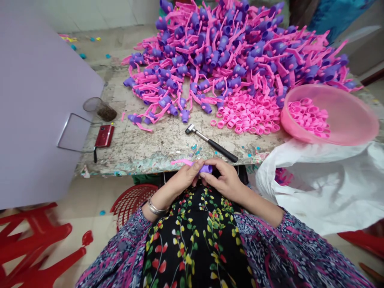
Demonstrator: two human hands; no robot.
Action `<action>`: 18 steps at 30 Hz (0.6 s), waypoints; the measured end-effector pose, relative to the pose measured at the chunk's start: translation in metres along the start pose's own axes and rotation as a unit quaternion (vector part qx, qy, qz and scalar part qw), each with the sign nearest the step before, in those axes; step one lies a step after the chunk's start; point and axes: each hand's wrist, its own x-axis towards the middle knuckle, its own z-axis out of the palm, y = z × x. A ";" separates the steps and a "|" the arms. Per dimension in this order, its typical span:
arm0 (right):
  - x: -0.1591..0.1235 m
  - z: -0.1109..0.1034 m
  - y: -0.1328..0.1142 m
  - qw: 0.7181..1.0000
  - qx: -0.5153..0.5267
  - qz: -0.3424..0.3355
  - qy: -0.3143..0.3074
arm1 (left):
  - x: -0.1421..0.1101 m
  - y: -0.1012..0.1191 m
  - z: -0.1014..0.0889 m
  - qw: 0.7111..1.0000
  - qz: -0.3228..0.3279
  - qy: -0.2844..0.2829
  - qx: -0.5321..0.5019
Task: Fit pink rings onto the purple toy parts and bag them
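Observation:
Between both hands, just off the table's front edge, is a purple plastic tube piece [206, 169] with a pink handle [181, 161] sticking out to the left. My left hand [192, 174] is closed round its handle side. With thumb and fingers, my right hand [222, 178] grips the open purple end. A small hammer [211, 143] with a black grip lies on the table beyond my hands. Further back rises a big heap of similar purple and pink pieces [214, 56]. In front of the heap's right part is a pile of pink rings [250, 113].
A pink bowl [354, 124] holding more rings stands at the right, above a white sack [336, 192]. On the left are a glass [100, 109], a red phone-like object [104, 136] and a lilac panel [36, 100]. A red basket [132, 204] is below the worn table [132, 150].

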 end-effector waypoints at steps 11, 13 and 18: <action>0.012 -0.032 0.034 0.992 -0.033 0.120 0.033 | 0.006 -0.008 0.000 0.985 -0.064 0.096 -0.129; 0.021 -0.053 0.058 0.974 -0.121 0.156 0.112 | 0.005 -0.005 0.000 0.979 -0.072 0.119 -0.150; 0.042 -0.090 0.104 0.899 -0.339 0.208 0.183 | 0.006 -0.005 0.002 0.980 -0.058 0.111 -0.155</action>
